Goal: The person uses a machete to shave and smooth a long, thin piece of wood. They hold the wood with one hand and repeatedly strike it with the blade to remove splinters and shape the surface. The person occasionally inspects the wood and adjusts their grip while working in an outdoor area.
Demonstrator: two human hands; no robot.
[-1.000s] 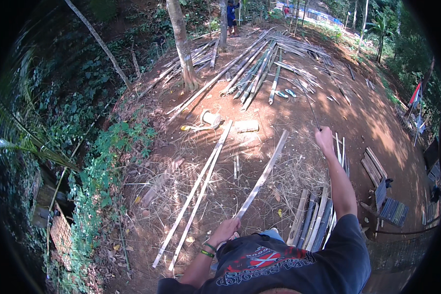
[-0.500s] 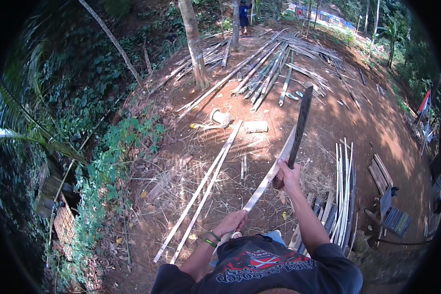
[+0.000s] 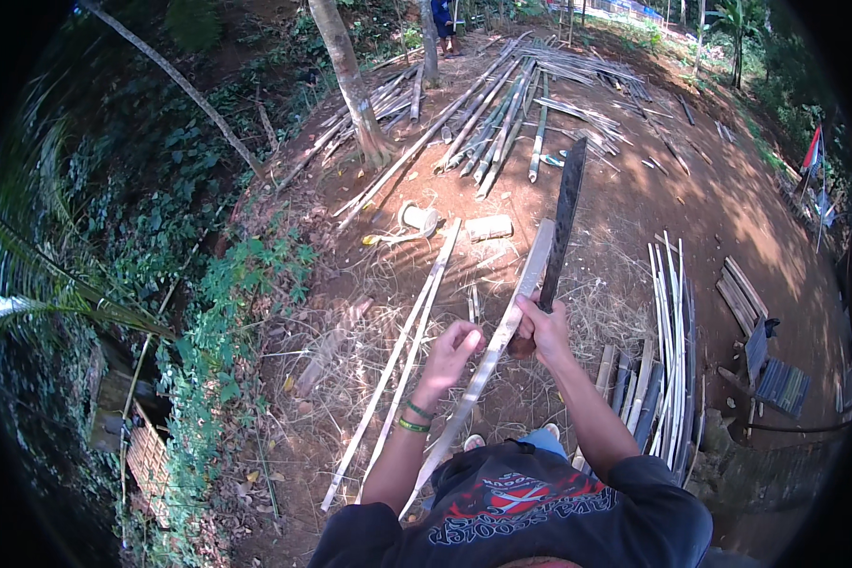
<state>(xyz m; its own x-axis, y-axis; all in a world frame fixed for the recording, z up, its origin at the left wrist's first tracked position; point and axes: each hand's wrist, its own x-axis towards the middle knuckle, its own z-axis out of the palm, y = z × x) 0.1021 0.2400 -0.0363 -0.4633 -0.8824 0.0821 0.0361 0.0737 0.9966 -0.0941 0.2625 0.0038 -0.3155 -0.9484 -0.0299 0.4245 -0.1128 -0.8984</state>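
Note:
My right hand (image 3: 545, 331) is closed round the handle of a machete (image 3: 563, 213), its long dark blade pointing up and away from me. The thumb of that hand also presses against a long pale split-bamboo strip (image 3: 488, 364), which slants from beside my body up to just left of the blade. To the left of the strip, my left hand (image 3: 452, 355) is raised off it, fingers loosely bent and apart from the thumb, nothing visible in them. Two more pale strips (image 3: 398, 364) lie on the ground to the left.
Ahead lie a spool (image 3: 418, 219), a pale cylindrical bundle (image 3: 489, 227) and a large pile of bamboo poles (image 3: 506, 123) beside a tree trunk (image 3: 350, 85). Thin white strips (image 3: 669, 350) and cut pieces lie at right. Dense plants (image 3: 251, 275) border the left. Another person (image 3: 444, 24) stands far off.
My left hand has let go of the strip's lower part and risen beside it. My right hand has shifted slightly left with the machete and strip. The view has tilted a little.

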